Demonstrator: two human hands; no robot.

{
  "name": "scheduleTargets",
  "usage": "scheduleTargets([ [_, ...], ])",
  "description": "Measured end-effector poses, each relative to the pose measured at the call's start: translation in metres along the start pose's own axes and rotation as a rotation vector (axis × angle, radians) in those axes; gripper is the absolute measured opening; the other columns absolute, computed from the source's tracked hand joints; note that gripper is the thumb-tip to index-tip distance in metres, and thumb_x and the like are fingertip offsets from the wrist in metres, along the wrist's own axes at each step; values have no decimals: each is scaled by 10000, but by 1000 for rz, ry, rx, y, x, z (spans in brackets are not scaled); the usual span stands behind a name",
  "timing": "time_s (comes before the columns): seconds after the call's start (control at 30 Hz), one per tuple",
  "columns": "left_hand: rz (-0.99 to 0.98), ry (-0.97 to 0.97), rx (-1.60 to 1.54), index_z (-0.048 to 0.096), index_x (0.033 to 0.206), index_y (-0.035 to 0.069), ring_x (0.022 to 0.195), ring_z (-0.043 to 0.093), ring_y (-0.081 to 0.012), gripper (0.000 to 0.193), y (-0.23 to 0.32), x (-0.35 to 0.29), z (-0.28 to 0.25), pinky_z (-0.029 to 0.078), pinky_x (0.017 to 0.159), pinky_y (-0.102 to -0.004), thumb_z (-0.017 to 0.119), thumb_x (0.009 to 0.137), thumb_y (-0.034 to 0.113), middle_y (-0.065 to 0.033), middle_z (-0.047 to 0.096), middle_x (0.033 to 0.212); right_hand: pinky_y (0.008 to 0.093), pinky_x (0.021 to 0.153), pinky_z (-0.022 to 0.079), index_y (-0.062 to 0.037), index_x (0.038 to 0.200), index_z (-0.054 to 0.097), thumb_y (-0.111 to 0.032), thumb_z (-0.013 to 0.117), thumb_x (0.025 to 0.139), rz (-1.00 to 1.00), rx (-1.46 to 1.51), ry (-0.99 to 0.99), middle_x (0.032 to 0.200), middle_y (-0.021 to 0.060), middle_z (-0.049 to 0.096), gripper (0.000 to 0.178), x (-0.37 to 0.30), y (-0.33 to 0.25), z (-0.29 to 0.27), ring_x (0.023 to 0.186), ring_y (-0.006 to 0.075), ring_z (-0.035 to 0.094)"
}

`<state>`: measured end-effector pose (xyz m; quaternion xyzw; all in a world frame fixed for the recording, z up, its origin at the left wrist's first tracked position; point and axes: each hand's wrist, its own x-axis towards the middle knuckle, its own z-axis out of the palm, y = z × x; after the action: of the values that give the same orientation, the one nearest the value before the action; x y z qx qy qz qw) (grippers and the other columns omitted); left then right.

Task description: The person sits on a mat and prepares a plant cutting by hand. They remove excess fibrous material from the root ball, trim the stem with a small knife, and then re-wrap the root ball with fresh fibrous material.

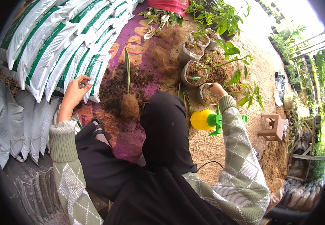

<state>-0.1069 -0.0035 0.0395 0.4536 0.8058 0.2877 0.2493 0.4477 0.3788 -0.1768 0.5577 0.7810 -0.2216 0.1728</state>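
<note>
My left hand is raised beside the stacked white and green sacks, its fingers bent together around something small and greenish, too small to name. To the right, my right hand closes on the rim of a white grow bag, and its fingertips are partly hidden there. Between my hands, a root ball wrapped in brown fibre stands on a purple sheet, with one long upright leaf. Dark loose soil lies around it. A yellow spray bottle with a green head lies beside my right forearm.
More grow bags with leafy plants stand in a row ahead on the right. Brown fibre is heaped at the sheet's far part. A brown stool stands farther right. Grey-white sacks lean at the left.
</note>
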Motion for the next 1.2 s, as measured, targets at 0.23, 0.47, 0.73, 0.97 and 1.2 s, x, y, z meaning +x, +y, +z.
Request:
scheduleTargets([
  [0.23, -22, -25, 52, 622, 1088, 50, 735, 566, -118, 277, 2, -2, 0, 463, 686, -277, 690, 823, 95, -42, 634, 878, 403, 875, 497, -42, 1200, 614, -179, 632, 795, -7, -59, 161, 1149, 219, 614, 428, -40, -26, 29, 1019, 367, 610],
  [0.47, -12, -22, 66, 624, 1099, 52, 727, 577, -119, 289, 2, -7, -2, 467, 686, -280, 691, 823, 104, -51, 637, 882, 417, 1021, 416, 5, 1316, 493, -150, 616, 787, -56, -17, 485, 1364, 273, 439, 564, -61, -46, 8, 1222, 409, 472],
  [0.73, -20, 11, 57, 631, 1093, 43, 707, 572, -109, 286, -9, -17, -11, 470, 673, -265, 692, 818, 91, -47, 639, 862, 394, 861, 508, -95, 1127, 670, -167, 597, 808, -9, 441, 192, 1027, 174, 685, 336, -67, -62, 32, 965, 315, 653],
  [0.97, -38, 30, 26, 629, 1082, 32, 686, 535, -102, 282, -18, -30, -18, 463, 669, -258, 696, 811, 73, -36, 627, 816, 334, 786, 518, -46, 1144, 652, -110, 558, 794, 11, 493, 19, 1014, 117, 700, 368, -44, -84, 121, 903, 211, 661],
  [1.2, -117, 26, 55, 624, 1089, 19, 688, 528, -85, 286, -23, -35, -22, 459, 670, -248, 680, 811, 47, -34, 628, 806, 396, 828, 512, -85, 1021, 698, -132, 599, 787, 18, 466, 417, 983, 145, 696, 258, -50, -102, 134, 949, 320, 655],
])
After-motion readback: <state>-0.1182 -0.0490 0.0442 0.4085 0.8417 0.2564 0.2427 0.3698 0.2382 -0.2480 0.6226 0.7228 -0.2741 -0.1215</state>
